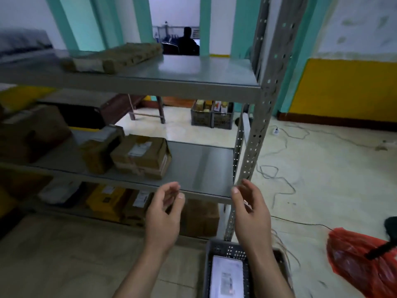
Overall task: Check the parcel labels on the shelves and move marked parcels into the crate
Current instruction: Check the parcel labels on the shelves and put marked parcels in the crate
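Observation:
A grey metal shelf rack point(204, 166) stands in front of me. On its middle shelf sits a brown taped parcel point(142, 157) with a white label on top, with more brown parcels point(36, 134) to its left. A flat brown parcel point(113, 58) lies on the top shelf. Yellow and brown parcels point(107, 201) fill the bottom shelf. My left hand point(164, 214) and my right hand point(250, 211) hover empty before the middle shelf's front edge, fingers loosely curled. Below my right arm, a dark plastic crate point(217, 252) on the floor holds a white-labelled parcel point(226, 278).
A red plastic bag point(361, 261) lies on the floor at the right. Loose cables point(277, 181) trail across the pale floor beside the rack's post. Two dark crates point(211, 118) with goods stand beyond the rack. A person sits far back in the doorway.

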`<move>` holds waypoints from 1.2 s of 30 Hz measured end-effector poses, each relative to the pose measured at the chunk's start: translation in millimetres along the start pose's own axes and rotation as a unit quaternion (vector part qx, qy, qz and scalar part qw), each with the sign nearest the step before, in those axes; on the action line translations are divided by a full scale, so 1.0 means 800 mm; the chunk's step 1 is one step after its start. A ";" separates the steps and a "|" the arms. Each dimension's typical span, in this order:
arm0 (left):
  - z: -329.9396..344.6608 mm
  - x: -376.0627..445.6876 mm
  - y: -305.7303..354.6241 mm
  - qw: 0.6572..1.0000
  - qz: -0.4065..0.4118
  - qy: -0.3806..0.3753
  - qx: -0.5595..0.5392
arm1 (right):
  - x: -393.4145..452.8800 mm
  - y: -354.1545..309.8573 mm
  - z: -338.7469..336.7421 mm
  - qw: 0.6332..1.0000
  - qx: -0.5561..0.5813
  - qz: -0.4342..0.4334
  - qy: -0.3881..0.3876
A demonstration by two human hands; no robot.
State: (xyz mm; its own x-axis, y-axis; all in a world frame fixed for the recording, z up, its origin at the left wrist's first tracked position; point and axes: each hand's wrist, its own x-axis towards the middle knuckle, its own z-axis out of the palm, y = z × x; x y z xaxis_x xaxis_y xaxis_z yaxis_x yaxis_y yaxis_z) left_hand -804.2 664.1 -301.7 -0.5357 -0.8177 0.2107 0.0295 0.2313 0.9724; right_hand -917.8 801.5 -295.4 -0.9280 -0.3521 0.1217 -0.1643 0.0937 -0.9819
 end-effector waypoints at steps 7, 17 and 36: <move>-0.119 -0.008 0.036 0.994 0.022 0.101 -0.019 | -0.041 -0.048 0.094 0.993 -0.012 -0.042 -0.106; -0.332 0.002 0.019 0.981 0.008 0.193 -0.012 | -0.123 -0.114 0.291 0.969 -0.025 -0.081 -0.233; -0.672 0.112 -0.063 0.956 -0.005 0.291 0.020 | -0.198 -0.163 0.677 0.938 -0.017 -0.097 -0.331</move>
State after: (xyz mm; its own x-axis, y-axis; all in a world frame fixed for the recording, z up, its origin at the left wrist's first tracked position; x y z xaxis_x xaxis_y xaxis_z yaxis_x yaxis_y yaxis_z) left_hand -399.6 295.7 -278.3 0.0257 -0.9723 0.2322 -0.0124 0.2320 0.9726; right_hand -568.5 340.7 -264.9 -0.4700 -0.8661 0.1704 -0.3299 -0.0066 -0.9440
